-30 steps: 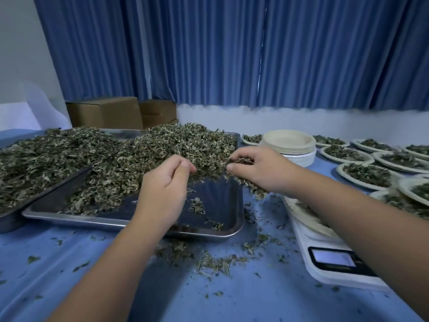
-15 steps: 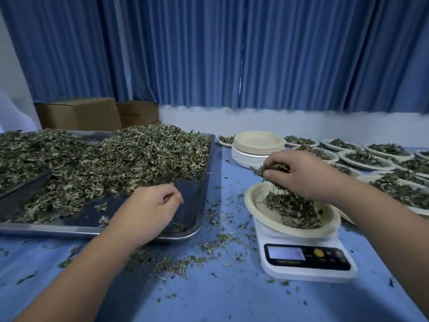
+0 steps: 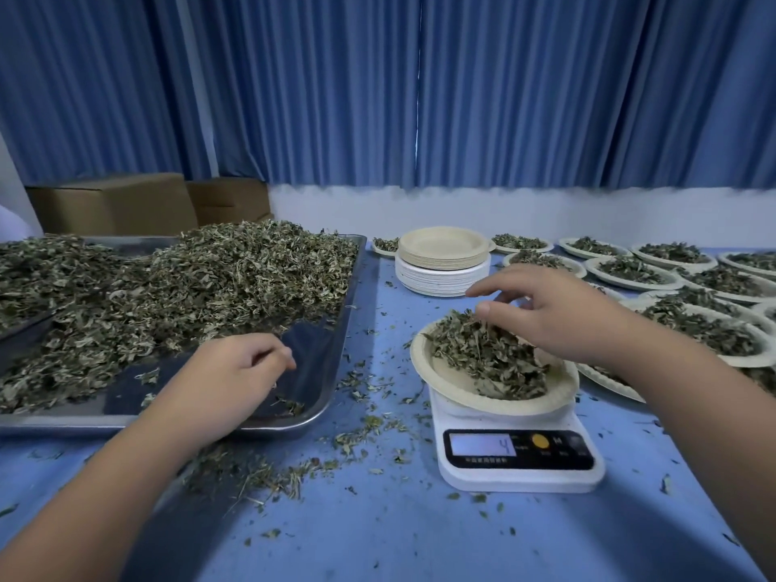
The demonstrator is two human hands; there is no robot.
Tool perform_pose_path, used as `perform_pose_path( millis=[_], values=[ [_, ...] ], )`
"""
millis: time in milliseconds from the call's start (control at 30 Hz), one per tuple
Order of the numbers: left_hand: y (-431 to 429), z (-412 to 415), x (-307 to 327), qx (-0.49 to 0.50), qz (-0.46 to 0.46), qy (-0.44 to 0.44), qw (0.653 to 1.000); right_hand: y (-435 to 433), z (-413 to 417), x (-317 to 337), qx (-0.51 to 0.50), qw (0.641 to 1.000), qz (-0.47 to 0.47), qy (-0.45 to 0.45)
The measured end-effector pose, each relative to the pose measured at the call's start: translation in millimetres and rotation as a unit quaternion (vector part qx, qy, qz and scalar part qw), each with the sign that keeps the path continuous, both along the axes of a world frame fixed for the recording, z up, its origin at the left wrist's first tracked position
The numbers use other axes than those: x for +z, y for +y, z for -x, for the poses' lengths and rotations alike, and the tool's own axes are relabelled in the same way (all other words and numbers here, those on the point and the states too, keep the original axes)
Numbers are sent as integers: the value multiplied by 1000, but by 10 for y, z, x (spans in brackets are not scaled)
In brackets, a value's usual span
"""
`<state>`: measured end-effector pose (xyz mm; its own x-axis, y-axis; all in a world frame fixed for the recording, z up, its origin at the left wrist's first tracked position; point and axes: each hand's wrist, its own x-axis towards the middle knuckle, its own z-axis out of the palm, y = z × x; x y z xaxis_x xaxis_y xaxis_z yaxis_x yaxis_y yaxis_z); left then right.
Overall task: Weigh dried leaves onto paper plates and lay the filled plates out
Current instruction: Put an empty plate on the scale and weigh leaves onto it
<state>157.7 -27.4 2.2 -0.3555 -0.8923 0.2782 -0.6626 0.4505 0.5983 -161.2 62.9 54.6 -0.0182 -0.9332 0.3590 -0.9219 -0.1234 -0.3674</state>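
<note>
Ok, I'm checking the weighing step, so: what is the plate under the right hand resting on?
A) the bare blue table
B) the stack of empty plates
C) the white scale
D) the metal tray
C: the paper plate heaped with dried leaves sits on the white scale, with the right hand over it.

One camera on my head, looking forward and down.
It sits above the blue table (image 3: pixel 420 539) and looks across it to the blue curtain (image 3: pixel 546 98) at the back. My left hand (image 3: pixel 235 371) and right hand (image 3: pixel 558 317) are close, and my arms come in from the bottom corners. The scale (image 3: pixel 520 468) is near; the filled plates (image 3: pixel 630 273) are farther off on the right.
</note>
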Motion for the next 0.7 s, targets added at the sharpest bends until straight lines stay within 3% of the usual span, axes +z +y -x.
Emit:
perform_pose_path(
  millis=[267,467,700],
  values=[
    [8,-26,-17,4,30,14,999,161,152,-334,-61,971,194,-123],
    [20,-20,-20,-8,40,13,999,181,223,-420,-98,958,201,-178],
    [24,-14,-28,-12,43,-9,999,237,150,-383,-121,957,223,-138]
  ],
)
